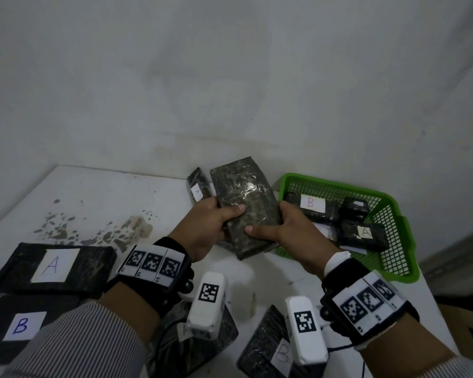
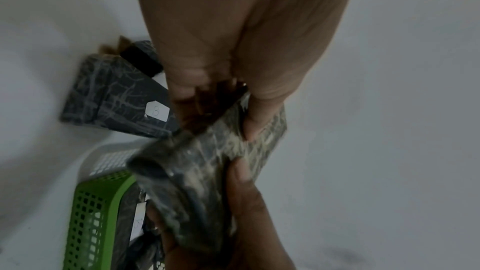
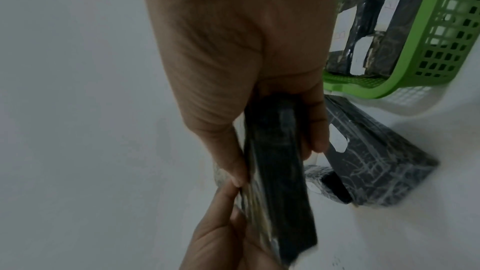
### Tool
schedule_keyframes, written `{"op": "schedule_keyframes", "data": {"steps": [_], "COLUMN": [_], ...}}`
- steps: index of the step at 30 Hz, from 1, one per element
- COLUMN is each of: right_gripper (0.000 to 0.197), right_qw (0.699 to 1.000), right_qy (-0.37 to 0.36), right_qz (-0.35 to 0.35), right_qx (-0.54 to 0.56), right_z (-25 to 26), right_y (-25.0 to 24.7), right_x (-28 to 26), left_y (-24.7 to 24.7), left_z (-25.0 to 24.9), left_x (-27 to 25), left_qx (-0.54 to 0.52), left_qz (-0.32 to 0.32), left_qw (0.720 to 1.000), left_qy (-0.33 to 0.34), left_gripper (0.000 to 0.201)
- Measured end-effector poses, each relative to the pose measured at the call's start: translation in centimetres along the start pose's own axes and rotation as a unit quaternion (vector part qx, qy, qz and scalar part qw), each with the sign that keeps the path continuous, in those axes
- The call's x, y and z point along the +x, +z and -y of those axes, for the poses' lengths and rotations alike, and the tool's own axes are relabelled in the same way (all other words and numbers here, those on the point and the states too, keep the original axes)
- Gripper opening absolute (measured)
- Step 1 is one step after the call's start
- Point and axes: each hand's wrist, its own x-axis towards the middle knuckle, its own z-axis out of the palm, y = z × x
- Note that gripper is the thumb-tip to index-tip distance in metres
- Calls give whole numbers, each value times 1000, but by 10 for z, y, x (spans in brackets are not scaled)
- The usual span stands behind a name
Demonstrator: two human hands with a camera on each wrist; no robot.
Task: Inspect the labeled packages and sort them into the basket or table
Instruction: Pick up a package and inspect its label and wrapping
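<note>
Above the worktop [image 1: 99, 192], I grip a package [image 1: 243, 205] in both hands, label hidden; next, flip it.

Held package [image 1: 245, 211] sat mid-table [image 1: 99, 192], above the surface, left hand [image 1: 208, 227] on its left edge and right hand [image 1: 290, 233] on its right; basket [image 1: 399, 241] stood just right of it with an A package [image 1: 363, 234] and a B package [image 1: 310, 207] inside. Another A package [image 1: 198, 189] lay behind the left hand; near-left lay an A package [image 1: 52, 268] with a B package [image 1: 14, 328] in front of it, and a B package [image 1: 268, 353] lay near-centre.
</note>
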Motion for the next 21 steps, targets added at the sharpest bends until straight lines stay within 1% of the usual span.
{"op": "schedule_keyframes", "data": {"steps": [2,3,5,7,10,12,14,17,19,20,21], "right_gripper": [25,21,23,21,11,11,13,21,23,24,26], "right_qw": [999,999,999,1000,1000,999,999,999,1000,998,993], "right_qy": [4,2,-12,-22,-10,3,10,16,3,-13,-34], "right_qz": [3,2,1,9,28,36,38,33,3,-22,-51], "right_qx": [32,44,44,20,-7,1,9,-11,-26,-51,-100], "right_z": [4,5,6,6,6,6,6,7,7,7,8], "right_y": [0,-1,-2,-2,1,4,5,4,4,3,3], "right_x": [0,0,1,0,-4,-5,-6,-7,-5,-4,-2], "left_y": [-2,-3,-4,-6,-8,-11,-12,-11,-9,-7,-6], "left_z": [-1,-2,-4,-5,-6,-5,-4,-3,2,5,7], "left_x": [0,0,-1,1,5,8,9,9,10,11,11], "left_qx": [30,45,54,36,-47,-61,-62,-49,1,38,73], "left_qz": [30,41,44,26,-18,-40,-55,-78,-89,-90,-88], "left_qw": [999,998,997,999,998,997,996,994,995,994,993], "left_qy": [16,22,21,19,25,34,44,50,45,40,35], "left_gripper": [24,22,20,20,27,29,27,25,29,36,45]}}
